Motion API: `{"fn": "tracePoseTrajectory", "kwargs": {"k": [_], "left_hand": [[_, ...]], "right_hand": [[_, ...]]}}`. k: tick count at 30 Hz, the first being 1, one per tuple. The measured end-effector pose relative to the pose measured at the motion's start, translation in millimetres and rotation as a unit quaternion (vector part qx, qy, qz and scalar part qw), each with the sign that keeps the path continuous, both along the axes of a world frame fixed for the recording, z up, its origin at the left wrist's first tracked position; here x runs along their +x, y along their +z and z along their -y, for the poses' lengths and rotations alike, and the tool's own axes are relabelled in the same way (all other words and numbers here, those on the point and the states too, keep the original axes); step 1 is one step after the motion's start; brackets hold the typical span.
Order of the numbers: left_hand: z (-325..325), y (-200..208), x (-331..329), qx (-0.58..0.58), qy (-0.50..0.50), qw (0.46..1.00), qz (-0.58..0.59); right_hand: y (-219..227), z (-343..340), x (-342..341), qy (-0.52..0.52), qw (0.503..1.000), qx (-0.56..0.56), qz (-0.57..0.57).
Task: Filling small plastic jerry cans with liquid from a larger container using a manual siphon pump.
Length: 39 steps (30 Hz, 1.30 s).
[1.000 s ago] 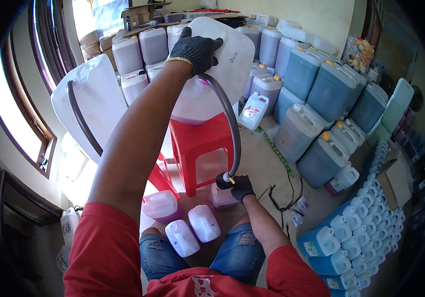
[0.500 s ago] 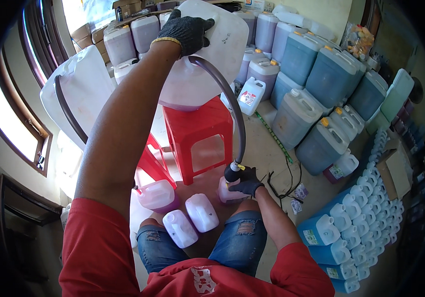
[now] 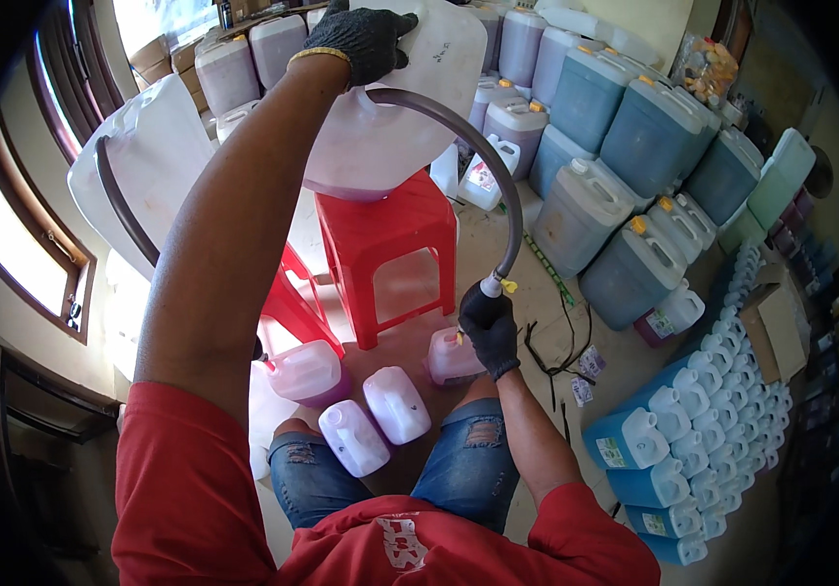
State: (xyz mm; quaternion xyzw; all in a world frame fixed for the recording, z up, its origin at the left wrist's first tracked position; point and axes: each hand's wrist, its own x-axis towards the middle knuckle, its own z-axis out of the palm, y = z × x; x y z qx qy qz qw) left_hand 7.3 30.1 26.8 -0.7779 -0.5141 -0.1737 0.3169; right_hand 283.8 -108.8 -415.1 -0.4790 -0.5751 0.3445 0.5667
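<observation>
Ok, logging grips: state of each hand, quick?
Left hand: on the large white jerrycan; grip can't be told.
Right hand: closed around the hose's end fitting.

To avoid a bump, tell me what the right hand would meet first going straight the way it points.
Probably the right side of the red stool, ahead and slightly left of the right hand, which grips the hose; depth is unclear, so it might pass alongside.

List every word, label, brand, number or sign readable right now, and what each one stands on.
No wording is copied out here; writing or print shows on:
Large white container: small dark handwriting, unclear.
Red shirt: white print, distorted by folds.
White jug: coloured label, blurred.
Blue jugs: labels, too small to read.
Two slips: too small to read.
</observation>
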Motion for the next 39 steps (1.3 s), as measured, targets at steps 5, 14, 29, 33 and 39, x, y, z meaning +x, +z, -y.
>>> {"fn": "tracePoseTrajectory", "kwargs": {"k": [5, 14, 29, 33, 39], "left_hand": [[2.8, 0.1, -5.7, 0.010, -0.002, 1.000, 0.000], [9.6, -1.1, -2.6, 0.006, -0.003, 1.000, -0.002], [9.8, -0.5, 1.4, -0.002, -0.006, 1.000, -0.018], [8.2, -0.5, 5.9, 0.009, -0.010, 1.000, -0.022], [0.0, -2.2, 1.5, 0.039, -0.015, 0.999, -0.026]], "right_hand": [[33.0, 17.8, -27.2, -0.091, 0.994, -0.035, 0.058], [35.4, 16.5, -17.6, -0.061, 0.997, -0.053, 0.017], [23.4, 24.4, -27.7, -0.035, 0.985, -0.074, 0.150], [27.7, 27.1, -21.6, 0.007, 0.991, -0.055, 0.122], [34.0, 30.4, -19.2, 0.049, 0.989, -0.052, 0.130]]}}
